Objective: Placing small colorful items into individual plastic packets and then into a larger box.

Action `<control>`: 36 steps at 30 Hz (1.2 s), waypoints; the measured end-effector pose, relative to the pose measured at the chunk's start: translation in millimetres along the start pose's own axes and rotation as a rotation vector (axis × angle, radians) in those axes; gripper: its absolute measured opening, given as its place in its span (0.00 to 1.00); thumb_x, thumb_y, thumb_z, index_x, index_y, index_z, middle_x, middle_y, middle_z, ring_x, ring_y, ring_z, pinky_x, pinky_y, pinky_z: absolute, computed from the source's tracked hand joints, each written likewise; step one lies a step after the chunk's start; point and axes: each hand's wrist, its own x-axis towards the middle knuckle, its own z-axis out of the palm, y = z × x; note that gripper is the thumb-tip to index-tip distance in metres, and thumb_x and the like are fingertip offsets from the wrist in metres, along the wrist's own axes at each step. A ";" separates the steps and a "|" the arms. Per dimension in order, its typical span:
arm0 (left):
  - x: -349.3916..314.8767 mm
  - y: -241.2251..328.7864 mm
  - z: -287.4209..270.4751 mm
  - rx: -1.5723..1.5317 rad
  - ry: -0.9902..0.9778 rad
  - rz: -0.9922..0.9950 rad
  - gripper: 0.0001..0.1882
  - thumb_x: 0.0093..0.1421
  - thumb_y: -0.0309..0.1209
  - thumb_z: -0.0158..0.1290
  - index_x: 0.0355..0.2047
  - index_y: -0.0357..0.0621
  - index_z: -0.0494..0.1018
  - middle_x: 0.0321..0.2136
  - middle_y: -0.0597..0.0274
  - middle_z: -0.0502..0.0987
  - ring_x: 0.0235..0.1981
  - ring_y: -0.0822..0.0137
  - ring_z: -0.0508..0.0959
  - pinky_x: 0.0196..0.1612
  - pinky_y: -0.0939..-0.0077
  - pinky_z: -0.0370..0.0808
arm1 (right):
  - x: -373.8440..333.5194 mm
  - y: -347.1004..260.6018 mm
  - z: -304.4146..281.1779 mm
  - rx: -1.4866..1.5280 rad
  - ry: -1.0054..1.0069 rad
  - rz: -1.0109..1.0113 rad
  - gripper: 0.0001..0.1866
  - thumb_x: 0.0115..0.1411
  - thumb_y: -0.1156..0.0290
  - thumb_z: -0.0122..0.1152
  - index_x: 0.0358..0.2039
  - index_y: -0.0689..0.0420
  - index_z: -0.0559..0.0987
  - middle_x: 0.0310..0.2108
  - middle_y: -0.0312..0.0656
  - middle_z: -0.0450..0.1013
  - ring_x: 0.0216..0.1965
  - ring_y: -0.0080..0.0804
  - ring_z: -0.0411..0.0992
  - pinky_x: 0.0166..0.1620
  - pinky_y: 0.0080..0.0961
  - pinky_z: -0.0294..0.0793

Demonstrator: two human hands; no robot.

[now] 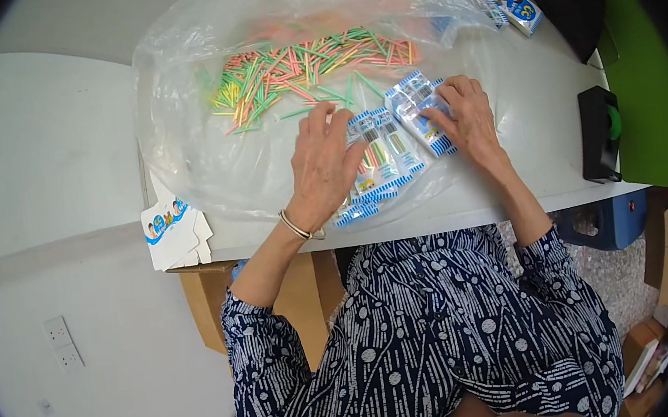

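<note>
Several small clear packets with blue-and-white striped ends lie overlapped in front of me, and coloured sticks show through the window of one packet [378, 153]. My left hand [319, 161] grips the left side of this stack, its thumb over the top packet and its fingertips curled beyond the edge. At the stack's right, my right hand [469, 119] is closed on another packet [414, 101], thumb pressed on its face. Behind the packets, a heap of thin pink, green and yellow sticks [315, 65] sits on a large clear plastic bag [208, 169].
The bag covers much of the white table [538, 138]. A black tape dispenser [597, 136] stands at the right edge. Beyond it are a black bag [570, 0] and small printed boxes [516, 8]. White printed cards [176, 233] lie at the left corner, above a cardboard box [311, 300].
</note>
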 end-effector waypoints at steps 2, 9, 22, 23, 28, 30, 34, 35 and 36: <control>5.3 2.8 -4.2 0.100 0.052 0.056 0.20 0.49 0.31 0.60 0.43 0.40 0.70 0.44 0.52 0.69 0.41 0.51 0.69 0.44 0.64 0.69 | 0.7 4.3 2.1 0.046 -0.016 0.033 0.15 0.52 0.66 0.64 0.35 0.62 0.77 0.38 0.46 0.70 0.42 0.43 0.68 0.45 0.35 0.68; 36.1 6.4 -7.5 -0.135 0.081 0.094 0.21 0.50 0.37 0.61 0.41 0.41 0.71 0.43 0.54 0.71 0.46 0.52 0.69 0.49 0.63 0.65 | 10.6 -10.7 -7.7 0.075 0.182 -0.125 0.12 0.51 0.71 0.64 0.36 0.59 0.77 0.34 0.43 0.72 0.38 0.43 0.69 0.43 0.35 0.68; 43.0 1.3 -15.6 -0.728 0.076 -0.125 0.09 0.57 0.27 0.55 0.37 0.35 0.76 0.27 0.65 0.79 0.28 0.79 0.74 0.32 0.83 0.70 | 48.2 -57.9 -16.2 0.970 -0.237 0.193 0.11 0.54 0.73 0.62 0.37 0.64 0.76 0.30 0.34 0.74 0.29 0.16 0.67 0.37 0.15 0.67; 40.5 0.3 -15.4 -0.718 0.089 -0.132 0.09 0.57 0.27 0.55 0.37 0.35 0.76 0.27 0.65 0.79 0.28 0.79 0.74 0.32 0.83 0.70 | 49.1 -59.1 -17.2 0.932 -0.294 0.207 0.09 0.55 0.73 0.61 0.34 0.64 0.77 0.27 0.32 0.72 0.28 0.15 0.65 0.35 0.15 0.65; 29.8 -8.1 -13.3 -0.526 0.200 -0.139 0.08 0.57 0.26 0.55 0.36 0.35 0.77 0.25 0.64 0.78 0.26 0.79 0.73 0.30 0.83 0.69 | 51.5 -66.7 -14.7 0.892 -0.358 0.191 0.10 0.56 0.69 0.61 0.29 0.65 0.78 0.19 0.29 0.68 0.24 0.15 0.62 0.27 0.17 0.60; 26.1 -11.3 -15.5 -0.473 0.207 -0.142 0.08 0.56 0.26 0.55 0.35 0.35 0.77 0.24 0.63 0.78 0.26 0.79 0.73 0.29 0.83 0.69 | 51.8 -72.5 -15.2 0.871 -0.382 0.207 0.10 0.56 0.69 0.61 0.29 0.65 0.79 0.18 0.30 0.68 0.23 0.15 0.61 0.26 0.17 0.60; 20.4 -17.7 -24.3 -0.417 0.211 -0.168 0.07 0.53 0.29 0.56 0.31 0.39 0.77 0.22 0.51 0.75 0.22 0.59 0.74 0.26 0.70 0.68 | 53.0 -82.4 -10.6 0.913 -0.422 0.195 0.10 0.58 0.70 0.60 0.28 0.65 0.78 0.20 0.27 0.67 0.24 0.13 0.60 0.27 0.16 0.58; 19.6 -19.7 -25.5 -0.415 0.209 -0.167 0.07 0.53 0.29 0.56 0.31 0.39 0.77 0.22 0.51 0.75 0.22 0.59 0.74 0.26 0.70 0.68 | 52.4 -82.7 -8.1 0.881 -0.425 0.168 0.10 0.58 0.70 0.60 0.28 0.65 0.78 0.20 0.28 0.67 0.24 0.13 0.60 0.27 0.16 0.58; 18.8 -22.0 -26.4 -0.371 0.177 -0.168 0.08 0.55 0.28 0.55 0.33 0.37 0.77 0.23 0.56 0.76 0.24 0.69 0.74 0.28 0.76 0.69 | 51.9 -82.7 -5.8 0.849 -0.428 0.142 0.10 0.59 0.69 0.60 0.29 0.65 0.78 0.19 0.28 0.66 0.24 0.13 0.60 0.27 0.15 0.58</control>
